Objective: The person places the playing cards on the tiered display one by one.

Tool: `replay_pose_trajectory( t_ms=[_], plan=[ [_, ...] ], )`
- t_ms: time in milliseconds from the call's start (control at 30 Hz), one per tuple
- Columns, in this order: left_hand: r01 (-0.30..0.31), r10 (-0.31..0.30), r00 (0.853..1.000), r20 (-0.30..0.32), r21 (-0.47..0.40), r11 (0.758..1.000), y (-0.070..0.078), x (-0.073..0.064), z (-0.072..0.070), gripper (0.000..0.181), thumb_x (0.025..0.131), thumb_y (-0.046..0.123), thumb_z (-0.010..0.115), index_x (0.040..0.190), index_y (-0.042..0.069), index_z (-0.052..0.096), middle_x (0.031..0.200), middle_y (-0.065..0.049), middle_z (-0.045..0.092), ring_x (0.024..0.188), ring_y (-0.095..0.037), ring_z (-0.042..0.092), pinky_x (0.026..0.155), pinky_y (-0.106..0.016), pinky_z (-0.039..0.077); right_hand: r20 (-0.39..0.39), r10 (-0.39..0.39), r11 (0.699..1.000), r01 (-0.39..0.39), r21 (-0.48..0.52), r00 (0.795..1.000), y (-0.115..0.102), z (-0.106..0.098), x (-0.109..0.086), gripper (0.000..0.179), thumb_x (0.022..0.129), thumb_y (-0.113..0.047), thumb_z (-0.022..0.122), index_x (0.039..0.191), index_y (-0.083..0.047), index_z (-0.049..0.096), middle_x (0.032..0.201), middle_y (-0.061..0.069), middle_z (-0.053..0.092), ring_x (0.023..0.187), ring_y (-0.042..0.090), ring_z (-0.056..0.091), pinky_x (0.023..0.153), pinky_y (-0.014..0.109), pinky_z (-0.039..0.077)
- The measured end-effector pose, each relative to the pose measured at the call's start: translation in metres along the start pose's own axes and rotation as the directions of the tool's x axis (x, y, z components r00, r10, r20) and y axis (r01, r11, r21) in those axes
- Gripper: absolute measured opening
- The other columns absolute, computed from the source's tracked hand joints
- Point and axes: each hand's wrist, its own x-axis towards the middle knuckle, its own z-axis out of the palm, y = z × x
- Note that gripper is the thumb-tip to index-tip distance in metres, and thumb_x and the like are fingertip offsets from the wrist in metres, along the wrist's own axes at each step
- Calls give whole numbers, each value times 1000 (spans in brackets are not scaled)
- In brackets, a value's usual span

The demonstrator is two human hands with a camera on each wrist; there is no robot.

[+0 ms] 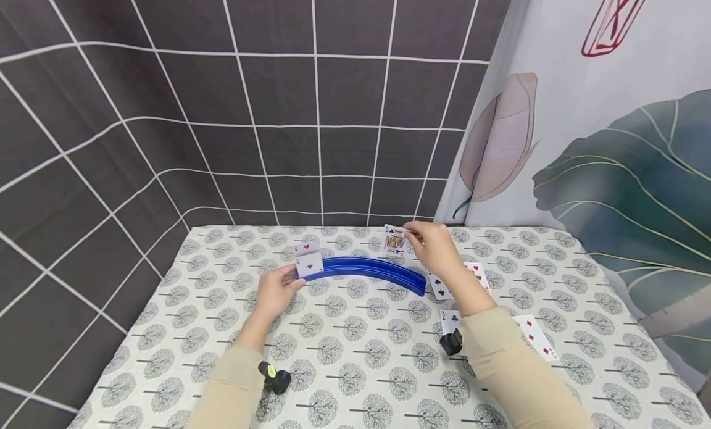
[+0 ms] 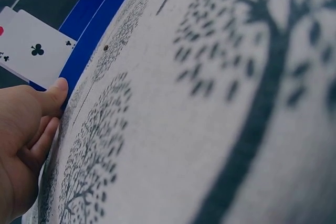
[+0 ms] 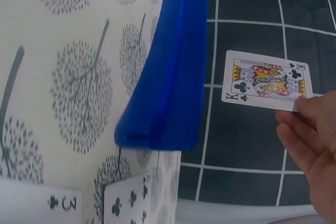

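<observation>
A curved blue card holder (image 1: 369,266) lies on the patterned cloth. At its left end my left hand (image 1: 276,290) grips the holder, thumb on the front edge (image 2: 65,74). Two playing cards stand in the slot there: an ace of clubs (image 1: 309,265) in front and a card with a red heart (image 1: 307,247) behind it. My right hand (image 1: 436,247) pinches a king of clubs (image 3: 266,81) by one edge between thumb and fingers. That card is held up in the air, beyond the right part of the holder and apart from it.
Face-up cards lie on the cloth to the right: a clubs card (image 1: 440,287), a hearts card (image 1: 479,274), a three of clubs (image 3: 37,202) and a diamonds card (image 1: 536,337). My right forearm partly covers them. A dark tiled-pattern curtain (image 1: 278,145) hangs behind the table.
</observation>
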Motion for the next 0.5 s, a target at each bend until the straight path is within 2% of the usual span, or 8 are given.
replay_pose_trajectory(
  t_ms=[500],
  plan=[
    [17,-17,1000,4,-3,1000,-1,1,0,47,88,10,78,130,-5,63,119,-24,70,110,-36,70,95,-36,59,-23,-58,998,59,32,998,-13,25,8,10,95,-3,70,101,4,74,92,17,76,79,29,75,75,39,65]
  ],
)
